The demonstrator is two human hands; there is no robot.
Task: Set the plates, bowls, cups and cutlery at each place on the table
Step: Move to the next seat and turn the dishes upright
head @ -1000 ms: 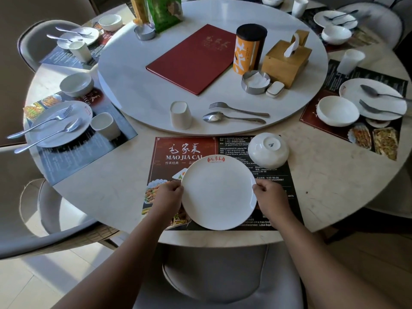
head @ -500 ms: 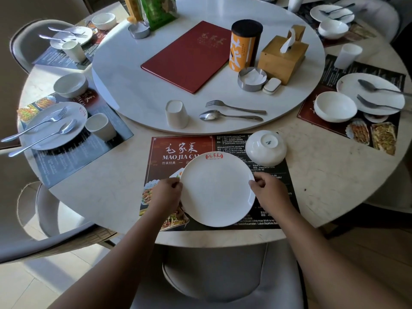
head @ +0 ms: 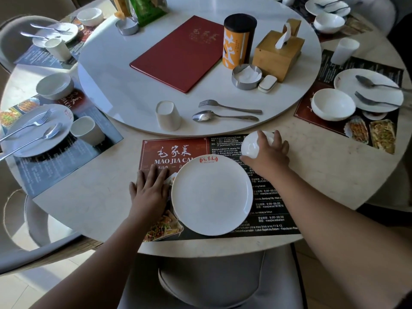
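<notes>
A white plate (head: 211, 195) lies on the dark placemat (head: 270, 204) at the near place. My left hand (head: 150, 189) rests flat on the mat just left of the plate, fingers spread, holding nothing. My right hand (head: 268, 156) covers an upside-down white bowl (head: 252, 146) at the mat's upper right and grips it. On the white turntable (head: 124, 97) beyond the mat stand an upside-down white cup (head: 167, 115), a fork (head: 229, 107) and a spoon (head: 223, 117).
The turntable also carries a red menu (head: 178, 54), an orange canister (head: 238, 42), a wooden tissue box (head: 278, 52) and a metal ashtray (head: 246, 76). Set places lie at left (head: 38, 128), far left (head: 55, 34), right (head: 367, 90) and far right. A grey chair (head: 223, 279) stands below the table edge.
Both hands have let go of the plate, which now lies on the mat. My right hand moved up onto the bowl; my left hand flattened beside the plate.
</notes>
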